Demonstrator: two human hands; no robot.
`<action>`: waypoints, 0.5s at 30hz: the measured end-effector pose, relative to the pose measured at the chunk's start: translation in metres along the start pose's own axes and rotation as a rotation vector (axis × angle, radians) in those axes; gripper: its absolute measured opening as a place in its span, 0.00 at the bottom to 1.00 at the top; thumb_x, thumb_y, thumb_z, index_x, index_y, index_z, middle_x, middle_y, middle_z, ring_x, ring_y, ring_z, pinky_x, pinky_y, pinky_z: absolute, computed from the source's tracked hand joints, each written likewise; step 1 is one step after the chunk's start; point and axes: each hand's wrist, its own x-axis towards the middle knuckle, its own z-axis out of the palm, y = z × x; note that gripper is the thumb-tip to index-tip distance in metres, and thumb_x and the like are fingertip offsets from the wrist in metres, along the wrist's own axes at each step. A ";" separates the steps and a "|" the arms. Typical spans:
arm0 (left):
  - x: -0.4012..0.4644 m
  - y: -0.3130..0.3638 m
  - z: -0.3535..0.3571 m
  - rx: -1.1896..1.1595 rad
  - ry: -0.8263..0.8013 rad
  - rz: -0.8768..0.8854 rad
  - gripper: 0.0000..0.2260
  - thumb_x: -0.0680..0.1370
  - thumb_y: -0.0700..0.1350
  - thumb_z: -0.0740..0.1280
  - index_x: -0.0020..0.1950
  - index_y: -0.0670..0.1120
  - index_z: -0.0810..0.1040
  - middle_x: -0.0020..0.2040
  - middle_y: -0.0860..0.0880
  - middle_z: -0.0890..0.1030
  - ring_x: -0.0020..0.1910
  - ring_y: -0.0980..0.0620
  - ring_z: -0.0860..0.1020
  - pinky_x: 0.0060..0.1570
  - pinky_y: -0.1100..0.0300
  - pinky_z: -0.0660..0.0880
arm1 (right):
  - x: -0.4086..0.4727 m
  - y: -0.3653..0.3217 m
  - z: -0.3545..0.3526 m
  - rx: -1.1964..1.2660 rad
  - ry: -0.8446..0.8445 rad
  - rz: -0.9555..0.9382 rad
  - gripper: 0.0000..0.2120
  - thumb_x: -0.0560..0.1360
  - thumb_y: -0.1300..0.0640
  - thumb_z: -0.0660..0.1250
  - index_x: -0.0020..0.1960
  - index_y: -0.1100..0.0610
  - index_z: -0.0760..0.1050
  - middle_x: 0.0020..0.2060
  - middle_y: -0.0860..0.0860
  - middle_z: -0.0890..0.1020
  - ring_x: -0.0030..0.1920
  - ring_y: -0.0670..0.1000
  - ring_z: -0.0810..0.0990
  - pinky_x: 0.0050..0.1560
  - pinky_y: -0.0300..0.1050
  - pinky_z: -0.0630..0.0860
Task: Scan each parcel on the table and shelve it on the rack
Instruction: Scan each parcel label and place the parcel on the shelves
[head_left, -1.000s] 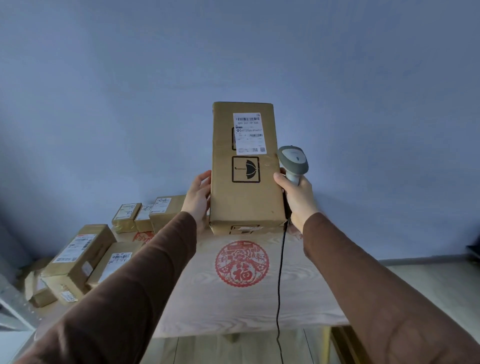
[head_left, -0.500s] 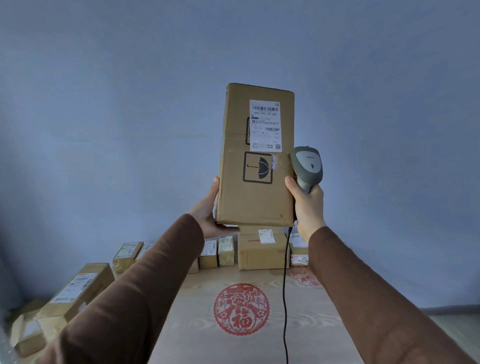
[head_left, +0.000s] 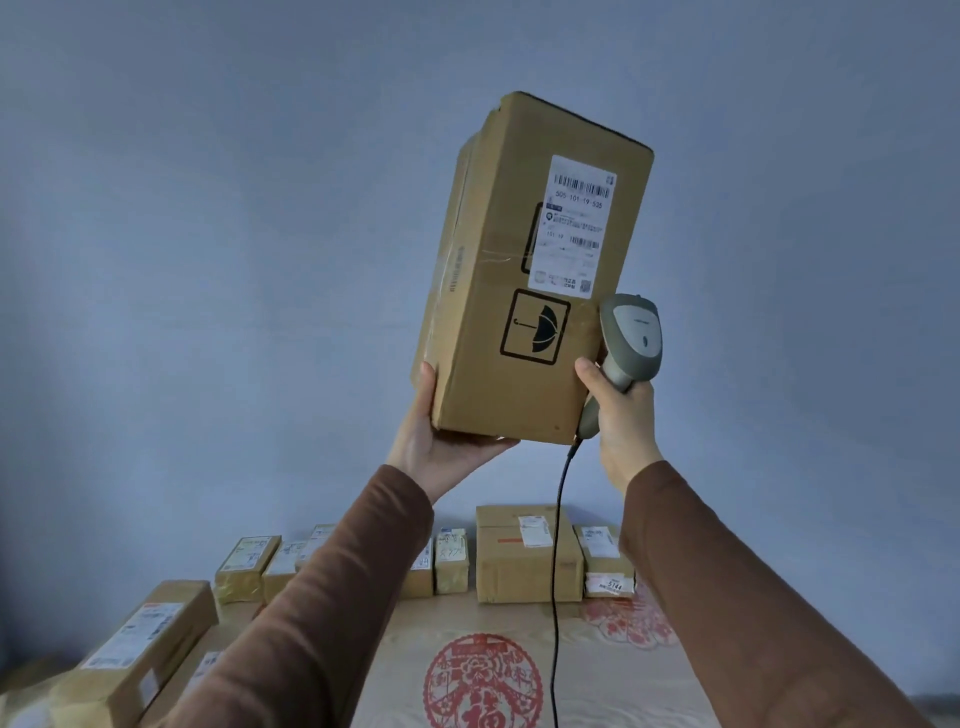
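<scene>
1. Both hands have lifted the box (head_left: 524, 280) higher and tilted it, well above the tabletop (head_left: 597, 675).
2. Left hand (head_left: 441, 441) fingers cup its bottom corner; right hand (head_left: 618, 410) fingers clamp the scanner (head_left: 631, 338) beside it.
3. Shelving likely comes next.

Plain blue-grey wall above a pale wooden table

A bare, matte blue-grey wall (head_left: 208, 260) fills most of the view, evenly and softly lit, a little darker toward the corners. Below it stands a light wooden table (head_left: 405, 639) with clear grain, its far edge close to the wall. On the tabletop lie 2 red paper-cut decorations: a round one (head_left: 483, 680) with a Chinese character at its centre, near the bottom edge of the view, and a flower-shaped one (head_left: 631, 623) to its right, partly hidden. At the far lower right a thin strip of darker floor or skirting shows, too small to tell which.
</scene>
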 end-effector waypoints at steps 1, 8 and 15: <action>0.000 0.002 0.002 0.003 -0.030 0.014 0.40 0.73 0.64 0.75 0.77 0.43 0.71 0.73 0.33 0.74 0.71 0.28 0.73 0.70 0.28 0.67 | 0.002 -0.005 0.003 -0.006 -0.016 -0.021 0.15 0.74 0.54 0.77 0.60 0.47 0.81 0.52 0.43 0.87 0.56 0.44 0.85 0.51 0.36 0.80; 0.000 0.012 0.011 0.030 -0.069 0.066 0.41 0.74 0.69 0.71 0.77 0.43 0.72 0.74 0.34 0.74 0.73 0.30 0.72 0.73 0.33 0.67 | 0.001 -0.049 0.023 -0.082 -0.107 -0.140 0.12 0.77 0.54 0.75 0.60 0.47 0.81 0.57 0.50 0.86 0.60 0.51 0.83 0.63 0.54 0.80; -0.001 0.023 0.016 0.034 -0.073 0.121 0.37 0.75 0.68 0.70 0.74 0.42 0.76 0.74 0.34 0.74 0.72 0.30 0.73 0.72 0.32 0.69 | -0.007 -0.076 0.038 -0.075 -0.118 -0.168 0.18 0.77 0.52 0.75 0.66 0.51 0.79 0.59 0.50 0.85 0.63 0.52 0.82 0.66 0.62 0.78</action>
